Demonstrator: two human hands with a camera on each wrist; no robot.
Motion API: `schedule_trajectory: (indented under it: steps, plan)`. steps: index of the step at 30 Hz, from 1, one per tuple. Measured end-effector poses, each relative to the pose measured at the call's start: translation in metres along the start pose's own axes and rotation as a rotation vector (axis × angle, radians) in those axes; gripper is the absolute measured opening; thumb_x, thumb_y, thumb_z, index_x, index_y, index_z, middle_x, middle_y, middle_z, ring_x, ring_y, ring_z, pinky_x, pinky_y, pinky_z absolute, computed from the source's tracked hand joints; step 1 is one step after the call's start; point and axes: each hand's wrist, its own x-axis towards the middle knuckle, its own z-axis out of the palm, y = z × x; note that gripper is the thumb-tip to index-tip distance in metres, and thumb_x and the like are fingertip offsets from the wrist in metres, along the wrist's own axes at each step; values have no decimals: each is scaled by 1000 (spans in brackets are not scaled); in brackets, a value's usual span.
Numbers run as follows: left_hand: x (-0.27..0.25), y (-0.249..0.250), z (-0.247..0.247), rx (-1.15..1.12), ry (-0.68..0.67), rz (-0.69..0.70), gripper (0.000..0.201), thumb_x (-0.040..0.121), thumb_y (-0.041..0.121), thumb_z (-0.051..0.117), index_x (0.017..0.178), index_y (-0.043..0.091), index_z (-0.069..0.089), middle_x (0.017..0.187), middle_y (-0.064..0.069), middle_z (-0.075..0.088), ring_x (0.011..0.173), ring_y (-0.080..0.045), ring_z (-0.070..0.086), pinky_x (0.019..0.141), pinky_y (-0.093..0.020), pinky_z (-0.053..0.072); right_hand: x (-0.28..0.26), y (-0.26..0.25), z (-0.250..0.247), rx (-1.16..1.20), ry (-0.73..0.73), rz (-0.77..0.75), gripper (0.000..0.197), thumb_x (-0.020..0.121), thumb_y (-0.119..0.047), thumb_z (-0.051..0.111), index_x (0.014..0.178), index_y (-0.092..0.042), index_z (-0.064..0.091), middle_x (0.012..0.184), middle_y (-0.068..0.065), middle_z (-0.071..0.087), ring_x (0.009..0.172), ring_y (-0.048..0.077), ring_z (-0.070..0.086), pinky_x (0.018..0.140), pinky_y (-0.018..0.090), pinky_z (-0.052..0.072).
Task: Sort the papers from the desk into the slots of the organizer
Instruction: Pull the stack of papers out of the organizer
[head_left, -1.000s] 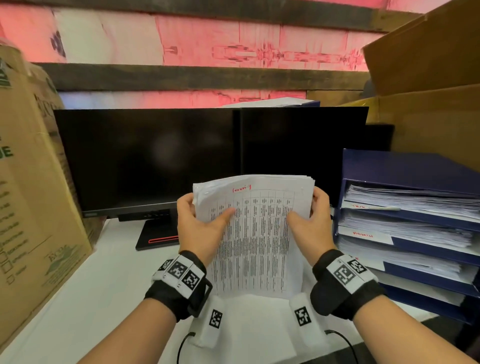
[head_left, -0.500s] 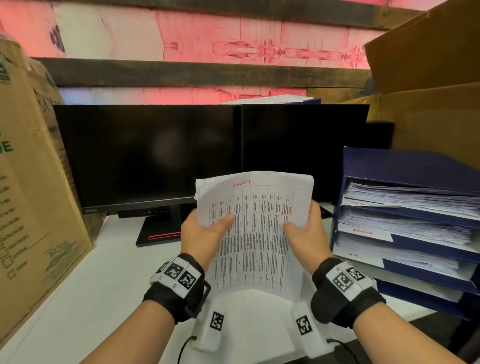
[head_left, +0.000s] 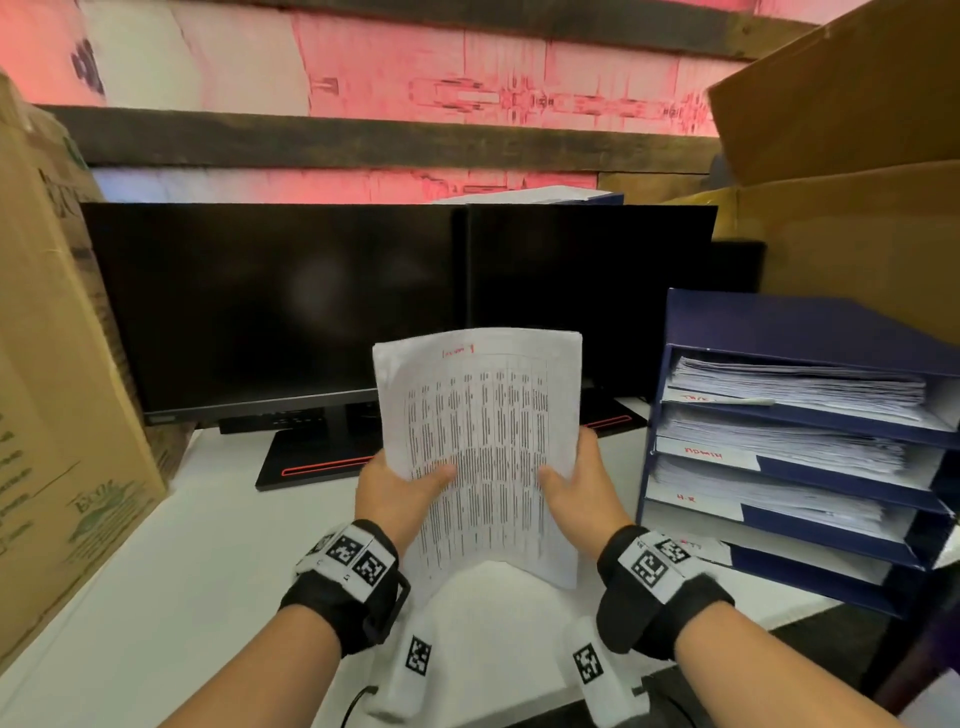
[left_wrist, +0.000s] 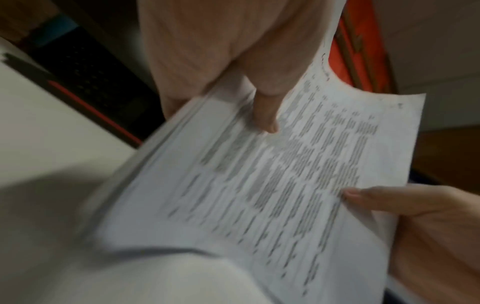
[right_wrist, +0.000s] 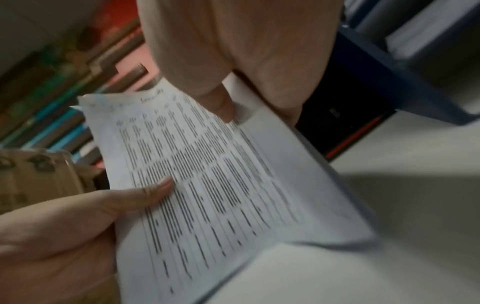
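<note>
Since a second ago both hands have slid down the stack of papers (head_left: 480, 447), from gripping its upper edges to holding it near the middle of its sides, and the stack now stands taller above them. The left hand (head_left: 395, 496) grasps the stack's left edge, thumb pressed across the printed front sheet and fingers behind; the left wrist view shows that thumb (left_wrist: 265, 115) lying on the table of text. The right hand (head_left: 582, 491) grasps the right edge the same way, its thumb (right_wrist: 221, 105) on the front page. The stack is held upright above the white tabletop (head_left: 171, 561), its lower part curving toward the person, with a red handwritten word at the top that is too blurred to read. Just right of the right hand stands the blue organizer (head_left: 789, 322), its upper three slots filled with paper and its tiers carrying white labels with red writing. Behind the stack are two dark monitors (head_left: 280, 301) side by side, a cardboard box (head_left: 57, 415) on the left and further cardboard boxes (head_left: 857, 208) behind the organizer.
</note>
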Motion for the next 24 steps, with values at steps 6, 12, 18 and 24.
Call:
schedule_trajectory:
  steps: [6, 12, 18, 24]
  plan:
    - [-3, -31, -10, 117, -116, -162, 37, 80, 12, 75, 115, 8, 65, 110, -8, 70, 90, -20, 65, 79, -29, 50, -7, 40, -8, -128, -51, 194, 40, 93, -2, 53, 130, -14, 43, 118, -4, 58, 115, 15, 55, 95, 25, 42]
    - [-13, -17, -7, 250, -380, -103, 33, 81, 18, 73, 113, 19, 65, 105, 3, 72, 96, -13, 68, 92, -35, 53, -21, 27, -36, -207, -12, 233, 34, 93, 1, 52, 117, -19, 40, 110, 2, 59, 98, 17, 57, 84, 26, 45]
    - [-29, -13, 13, 387, -602, -117, 38, 78, 21, 77, 114, 19, 65, 106, 1, 73, 97, -16, 70, 93, -42, 54, -50, 17, -74, -285, -109, 341, 46, 90, -1, 56, 130, -11, 35, 124, 7, 55, 109, 20, 54, 91, 30, 45]
    - [-57, -17, 38, 505, -800, -116, 43, 75, 29, 79, 115, 22, 64, 109, 3, 72, 98, -14, 69, 92, -39, 55, -94, 28, -113, -245, -185, 429, 49, 84, -2, 64, 125, -17, 41, 113, 1, 61, 102, 16, 60, 78, 27, 52]
